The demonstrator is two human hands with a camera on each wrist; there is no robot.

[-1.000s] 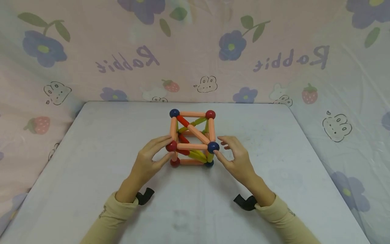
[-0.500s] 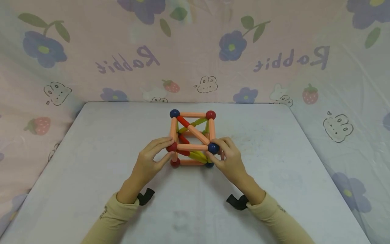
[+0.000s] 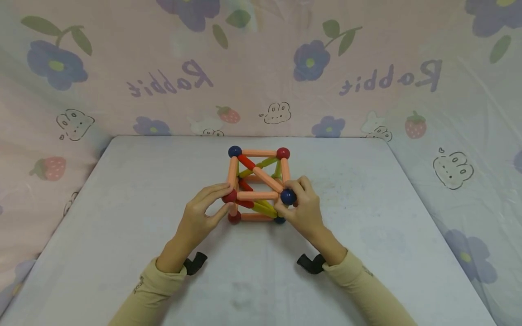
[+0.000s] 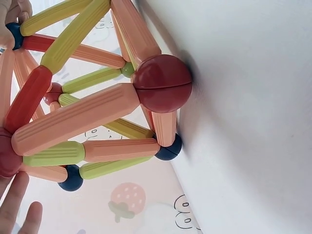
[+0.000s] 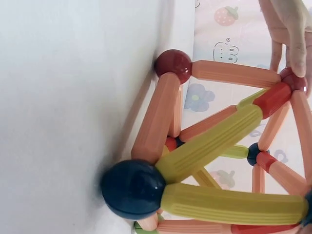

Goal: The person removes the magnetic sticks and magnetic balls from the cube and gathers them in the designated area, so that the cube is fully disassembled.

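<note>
A cube-shaped frame of magnetic sticks and balls stands on the white table (image 3: pixel 359 217). Its sticks are peach, red, yellow and green. My left hand (image 3: pixel 198 213) pinches the red ball (image 3: pixel 230 195) at the near left upper corner between thumb and fingers. At the near right upper corner, my right hand (image 3: pixel 303 206) grips the blue ball (image 3: pixel 288 197). A peach stick (image 3: pixel 257 195) spans between these corners. Below, another red ball (image 4: pixel 163 83) and a dark blue ball (image 5: pixel 134 189) rest on the table. Fingertips behind the gripped balls are partly hidden.
Farther back on the frame are a blue ball (image 3: pixel 234 151) and a red ball (image 3: pixel 283 154) at the top. A patterned curtain (image 3: pixel 253 68) hangs behind the table. Black curved pieces (image 3: pixel 311 263) stick out from both sleeves.
My right hand has come in from the right and taken hold of the blue ball, which now sits slightly farther right. My left hand stays on the red ball.
</note>
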